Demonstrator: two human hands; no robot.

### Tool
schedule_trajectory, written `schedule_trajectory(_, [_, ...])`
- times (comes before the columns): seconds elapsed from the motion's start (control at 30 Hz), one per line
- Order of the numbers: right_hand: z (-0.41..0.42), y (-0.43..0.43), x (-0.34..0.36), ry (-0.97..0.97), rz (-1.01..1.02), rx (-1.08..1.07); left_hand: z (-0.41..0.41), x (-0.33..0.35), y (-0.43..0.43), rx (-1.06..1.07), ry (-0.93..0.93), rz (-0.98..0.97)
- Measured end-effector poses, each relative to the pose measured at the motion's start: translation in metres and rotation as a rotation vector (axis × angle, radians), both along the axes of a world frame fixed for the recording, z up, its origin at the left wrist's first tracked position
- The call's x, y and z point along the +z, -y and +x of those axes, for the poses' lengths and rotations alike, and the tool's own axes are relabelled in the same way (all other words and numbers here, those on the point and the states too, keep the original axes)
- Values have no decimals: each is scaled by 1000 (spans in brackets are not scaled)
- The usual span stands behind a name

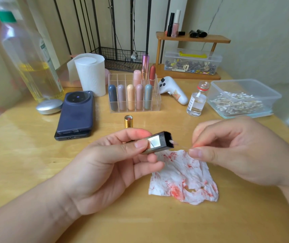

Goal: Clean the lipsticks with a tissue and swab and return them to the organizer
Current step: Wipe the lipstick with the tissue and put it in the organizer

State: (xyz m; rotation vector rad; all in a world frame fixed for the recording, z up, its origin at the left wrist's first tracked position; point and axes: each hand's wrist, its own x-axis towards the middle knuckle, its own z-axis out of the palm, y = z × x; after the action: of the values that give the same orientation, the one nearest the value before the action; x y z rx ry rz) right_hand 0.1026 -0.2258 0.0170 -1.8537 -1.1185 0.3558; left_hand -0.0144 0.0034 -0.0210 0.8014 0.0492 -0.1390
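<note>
Your left hand [115, 165] grips a dark square lipstick cap [159, 142] between thumb and fingers. Its open mouth is turned right, and it sits above the near middle of the table [105, 225]. Just beyond your fingers the gold lipstick [128, 121] stands uncapped on the table, red showing at its top. Farther off, the clear organizer [135, 102] holds eight capped lipsticks, and slots at its far left look free. Whether those eight are cleaned, you cannot tell.

Below the cap lies the tissue [184, 176], crumpled, torn with a small hole and streaked with red, so the wiping looks largely done. The swab [173, 142] has its pinkish cotton tip right at the cap's mouth. Your right hand [236, 151] pinches its thin stick between thumb and forefinger. I judge the cap's inside is being swabbed now. Capping the gold lipstick and slotting it into the organizer remain.
</note>
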Motion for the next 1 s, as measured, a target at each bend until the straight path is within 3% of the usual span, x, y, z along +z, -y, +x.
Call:
schedule_trajectory(0.17, [3,3,2,33,-123,-46,0,-1,1,-72,34,-46])
schedule_trajectory(0.27, [24,20,7,78,-231,-313,-1,-2,-1,-117,33,-75])
schedule_trajectory(0.33, [39,28,5,148,-414,-470,-2,-3,-1,-154,44,-83])
schedule_trajectory(0.4, [44,28,-1,151,-565,-553,-2,-5,-1,-150,76,53])
schedule_trajectory(0.47, [45,27,-4,122,-624,-577,-2,-6,-1,-101,93,316])
schedule_trajectory(0.57, [44,25,-3,103,-675,-569,-1,-6,-1,-60,61,455])
schedule_trajectory(1.0, [39,20,-3,126,-748,-611,0,-10,2,-68,0,233])
